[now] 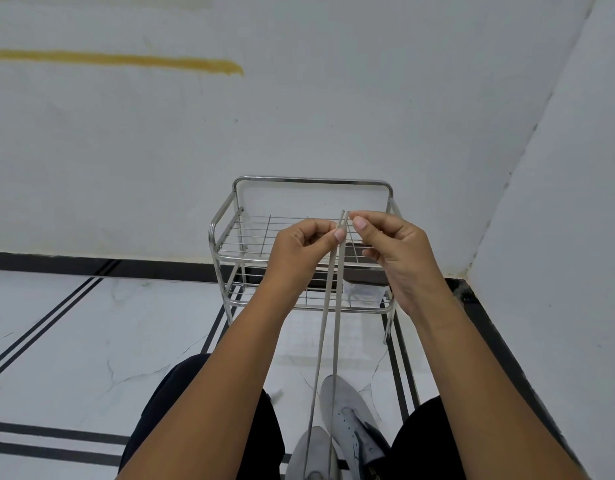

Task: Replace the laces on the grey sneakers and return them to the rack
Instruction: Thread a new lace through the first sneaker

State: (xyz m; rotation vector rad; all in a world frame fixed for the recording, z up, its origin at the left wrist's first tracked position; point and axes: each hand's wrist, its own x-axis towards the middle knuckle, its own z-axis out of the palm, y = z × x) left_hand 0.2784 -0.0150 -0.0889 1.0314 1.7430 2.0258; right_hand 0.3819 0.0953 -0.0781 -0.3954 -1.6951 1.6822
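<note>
Two grey sneakers lie on the floor between my knees: one [347, 420] without lace in its eyelets, the other [311, 455] at the bottom edge, partly cut off. A grey lace [325, 323] runs up from the lower sneaker as two taut strands. My left hand [301, 249] pinches one strand near its tip, and my right hand [391, 247] pinches the other; the two tips stand side by side in front of the rack. The steel wire rack [226, 233] stands against the wall, its top shelf bare.
A container with a dark lid [363, 275] sits on the rack's lower shelf at the right. White wall [299, 116] behind the rack, a second wall [559, 237] close on the right. White marble floor [91, 323] with black stripes spreads to the left.
</note>
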